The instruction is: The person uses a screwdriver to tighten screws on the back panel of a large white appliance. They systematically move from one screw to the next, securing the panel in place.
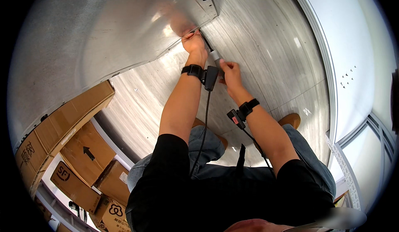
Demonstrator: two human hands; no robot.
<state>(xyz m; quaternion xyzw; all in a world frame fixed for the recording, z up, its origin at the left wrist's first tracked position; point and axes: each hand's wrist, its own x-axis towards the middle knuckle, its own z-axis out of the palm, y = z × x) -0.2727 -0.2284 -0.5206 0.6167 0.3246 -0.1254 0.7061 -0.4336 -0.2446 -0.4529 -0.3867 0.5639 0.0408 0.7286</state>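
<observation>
Curled at the lower edge of the metal panel with the left hand, fingertips bunched close to the far end of the screwdriver-like tool; impossible to tell whether pinching the shaft, pinching some small part, or merely steadying against the metal. Closed around the tool's handle with the right hand, thumb laid along it, other fingers partly hidden behind. Running up and leftward from that grip: a thin dark shaft, reaching to the panel's edge just beside the left fingers, with the exact point of contact too small to make out.

Probably busy driving or loosening a fastener low on the panel. Calling next, by the look of it, for lining up the shaft, guiding its end with the left fingers and turning the handle from the right; liable to slip sideways if tilted.

Farther out, around both wrists: black bands, with small black modules and trailing cables. Underneath, pale wood-grain floor and brown shoes. Off to the left, cardboard boxes; to the right, a large white panel.
</observation>
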